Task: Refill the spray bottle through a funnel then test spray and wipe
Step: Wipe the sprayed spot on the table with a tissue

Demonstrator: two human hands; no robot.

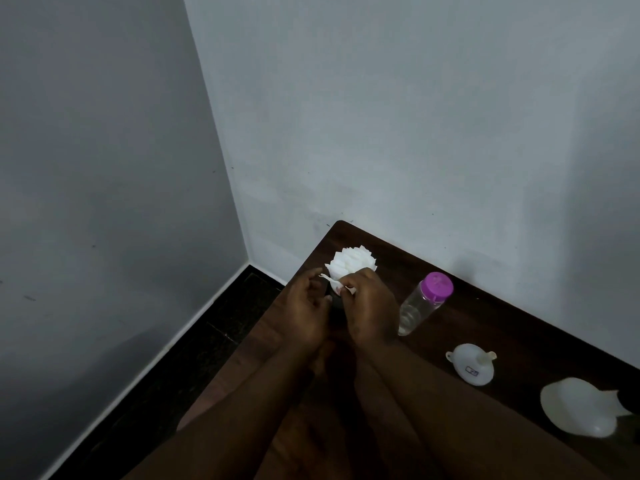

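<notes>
At the near right table (502, 327) edge: pale dish (581, 407). Beyond it, funnel (472, 363) lies mouth-down, off the capped clear bottle (426, 303) just beside right hand (370, 306). Right hand pinches one tissue (330, 279) from fanned stack (353, 263), presumably for wiping. Left hand (308, 306) curls at dark holder (335, 303), probably steadying; contact indeterminate.

napkin stack (351, 263), base hidden behind right hand (372, 313); funnel (472, 363) label unreadably small
</notes>
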